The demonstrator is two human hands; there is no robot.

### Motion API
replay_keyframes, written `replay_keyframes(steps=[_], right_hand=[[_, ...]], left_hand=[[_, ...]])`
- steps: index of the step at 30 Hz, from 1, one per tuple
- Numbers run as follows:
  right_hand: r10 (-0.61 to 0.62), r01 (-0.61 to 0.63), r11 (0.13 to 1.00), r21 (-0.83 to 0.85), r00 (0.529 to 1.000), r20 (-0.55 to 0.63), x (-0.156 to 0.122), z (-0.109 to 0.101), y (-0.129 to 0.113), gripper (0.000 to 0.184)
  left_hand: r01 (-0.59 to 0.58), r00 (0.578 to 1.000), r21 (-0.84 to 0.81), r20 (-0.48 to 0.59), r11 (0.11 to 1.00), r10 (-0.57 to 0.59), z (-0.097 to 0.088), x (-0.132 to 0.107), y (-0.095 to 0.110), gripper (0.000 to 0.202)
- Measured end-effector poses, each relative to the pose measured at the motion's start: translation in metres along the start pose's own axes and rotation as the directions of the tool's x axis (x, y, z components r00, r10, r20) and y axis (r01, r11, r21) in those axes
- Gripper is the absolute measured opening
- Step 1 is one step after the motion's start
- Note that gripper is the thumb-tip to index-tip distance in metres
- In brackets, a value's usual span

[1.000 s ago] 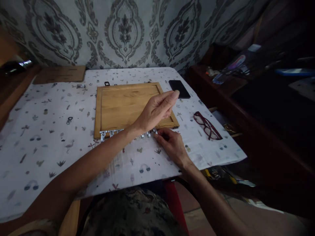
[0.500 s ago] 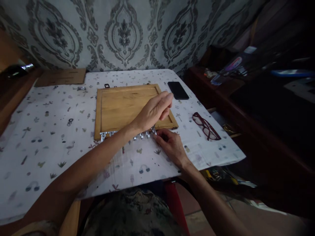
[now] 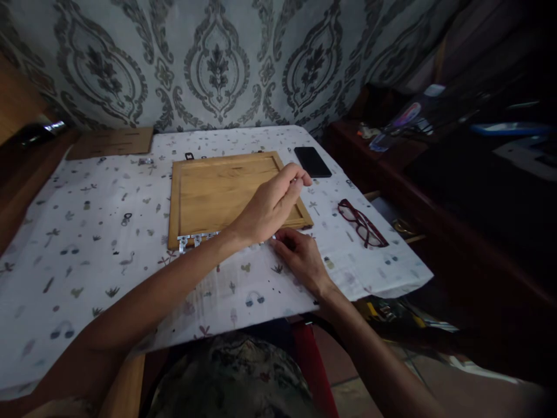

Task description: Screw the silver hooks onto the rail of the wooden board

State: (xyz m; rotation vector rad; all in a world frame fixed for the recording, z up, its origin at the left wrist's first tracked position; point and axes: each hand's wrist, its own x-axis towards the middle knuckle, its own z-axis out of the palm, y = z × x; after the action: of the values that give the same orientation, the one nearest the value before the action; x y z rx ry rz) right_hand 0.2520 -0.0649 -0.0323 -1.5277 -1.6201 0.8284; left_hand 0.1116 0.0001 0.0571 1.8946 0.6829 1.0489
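A wooden board (image 3: 217,191) with a raised rim lies flat on a white patterned tablecloth (image 3: 78,255). Along its near edge runs a metal hook rail (image 3: 195,237). My left hand (image 3: 267,206) reaches across above the board's right side, with thumb and fingertips pinched together near the right rim; whether anything tiny sits in the pinch is too small to tell. My right hand (image 3: 302,258) rests on the cloth at the board's near right corner, its fingertips pressing on the rail's right end, which my left wrist partly hides.
A black phone (image 3: 312,161) lies beyond the board's far right corner. Dark red glasses (image 3: 361,223) sit near the table's right edge. A brown cardboard sheet (image 3: 111,142) is at the far left. A small black ring (image 3: 126,219) lies left of the board. A dark cluttered cabinet (image 3: 435,191) stands on the right.
My left hand's fingers, stretched out a second ago, have curled into a pinch above the board's right rim. My right hand has stayed at the rail's end.
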Motion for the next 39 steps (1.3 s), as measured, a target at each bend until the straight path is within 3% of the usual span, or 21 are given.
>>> replay_keyframes(steps=[8,14,20,24,31,39], right_hand=[[-0.004,0.004,1.000,0.013,1.000,-0.011,0.000,0.001,0.000,0.022],[0.002,-0.002,1.000,0.018,1.000,-0.012,0.001,0.001,0.001,0.023],[0.016,-0.016,1.000,0.025,1.000,-0.011,0.001,0.002,0.003,0.024],[0.015,-0.015,0.999,0.032,1.000,-0.011,0.001,0.003,0.004,0.025],[-0.001,0.001,1.000,0.028,1.000,-0.017,0.001,0.002,0.003,0.024],[0.003,-0.003,1.000,0.014,1.000,-0.013,0.001,0.001,0.002,0.025]], left_hand=[[0.093,0.996,-0.298,0.016,0.950,-0.093,0.007,0.009,-0.005,0.015],[0.110,0.994,-0.348,0.016,0.931,-0.111,0.011,0.016,-0.002,0.018],[0.136,0.991,-0.362,0.053,0.922,-0.126,0.016,0.018,-0.002,0.033],[0.063,0.997,-0.405,-0.003,0.912,-0.071,0.017,0.015,-0.004,0.027],[-0.103,0.971,-0.447,-0.239,0.889,-0.007,0.011,0.017,0.003,0.023],[-0.086,0.974,-0.417,-0.226,0.905,-0.012,0.011,0.016,-0.012,0.028]])
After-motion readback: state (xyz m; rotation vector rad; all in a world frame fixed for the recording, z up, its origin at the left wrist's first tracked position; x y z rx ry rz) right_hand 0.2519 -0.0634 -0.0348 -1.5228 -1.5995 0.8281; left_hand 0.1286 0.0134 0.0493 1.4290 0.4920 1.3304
